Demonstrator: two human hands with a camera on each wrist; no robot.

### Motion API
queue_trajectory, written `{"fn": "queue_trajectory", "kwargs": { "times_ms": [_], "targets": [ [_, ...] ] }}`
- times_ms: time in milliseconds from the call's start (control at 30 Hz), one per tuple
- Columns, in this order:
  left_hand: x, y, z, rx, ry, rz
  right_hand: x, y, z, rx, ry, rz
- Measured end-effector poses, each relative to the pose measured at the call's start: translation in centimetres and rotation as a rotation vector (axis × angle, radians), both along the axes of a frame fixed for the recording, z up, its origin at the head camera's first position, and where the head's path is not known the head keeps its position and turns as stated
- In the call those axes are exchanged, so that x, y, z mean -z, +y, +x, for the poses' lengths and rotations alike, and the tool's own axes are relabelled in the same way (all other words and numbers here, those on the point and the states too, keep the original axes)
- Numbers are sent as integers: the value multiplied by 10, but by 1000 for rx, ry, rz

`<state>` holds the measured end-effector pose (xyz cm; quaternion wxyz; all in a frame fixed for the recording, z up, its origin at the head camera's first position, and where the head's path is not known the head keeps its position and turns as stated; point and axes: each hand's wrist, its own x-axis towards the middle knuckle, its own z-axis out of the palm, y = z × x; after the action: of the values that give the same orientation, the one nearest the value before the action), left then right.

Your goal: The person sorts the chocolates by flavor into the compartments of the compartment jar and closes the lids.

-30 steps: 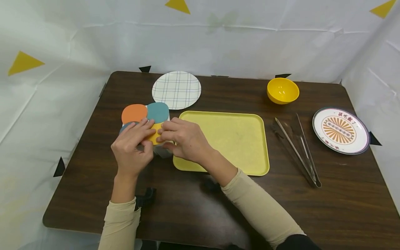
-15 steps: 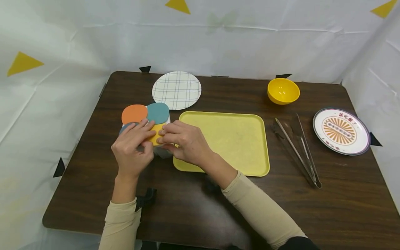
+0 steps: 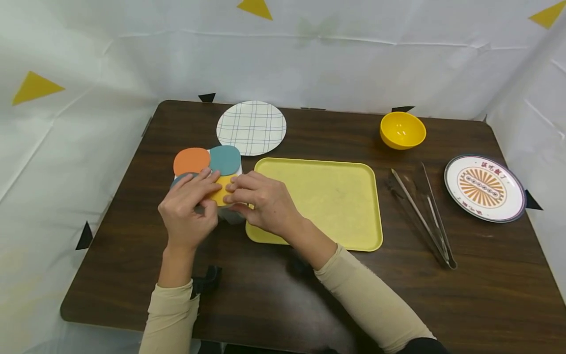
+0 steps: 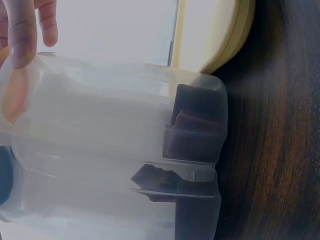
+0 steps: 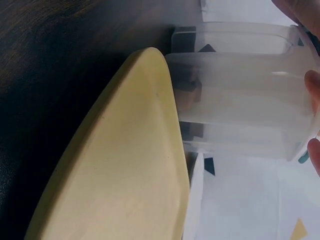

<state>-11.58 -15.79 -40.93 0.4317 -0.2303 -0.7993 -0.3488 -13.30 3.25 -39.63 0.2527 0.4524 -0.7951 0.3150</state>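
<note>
A clear plastic storage container (image 4: pixel 100 100) stands upright on the table, left of the yellow tray. On its top are an orange lid (image 3: pixel 191 161), a teal lid (image 3: pixel 225 160), a yellow lid (image 3: pixel 218 192) and a partly hidden blue lid (image 3: pixel 182 179). My left hand (image 3: pixel 186 209) rests over the blue and yellow lids, fingers extended and thumb bent. At the right edge of the yellow lid my right hand (image 3: pixel 265 199) grips, fingers on top and thumb lower down. Dark brown pieces (image 4: pixel 192 142) show at the container's bottom.
The yellow tray (image 3: pixel 320 206) lies right beside the container. Behind is a checked plate (image 3: pixel 251 128). Farther right are a yellow bowl (image 3: pixel 403 130), metal tongs (image 3: pixel 417 211) and a patterned plate (image 3: pixel 484 188). White sheeting (image 3: pixel 353 69) rises around the table's back and sides.
</note>
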Motion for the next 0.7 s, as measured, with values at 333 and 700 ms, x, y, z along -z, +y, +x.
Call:
{"fn": "queue_trajectory", "kwargs": {
  "times_ms": [333,700],
  "targets": [
    [0,-2,-2,-1,-35,38,-1,0,4,28,-14,21],
    [-11,-2,3,15,-75,188,5,16,9,-42,-21,101]
  ]
}}
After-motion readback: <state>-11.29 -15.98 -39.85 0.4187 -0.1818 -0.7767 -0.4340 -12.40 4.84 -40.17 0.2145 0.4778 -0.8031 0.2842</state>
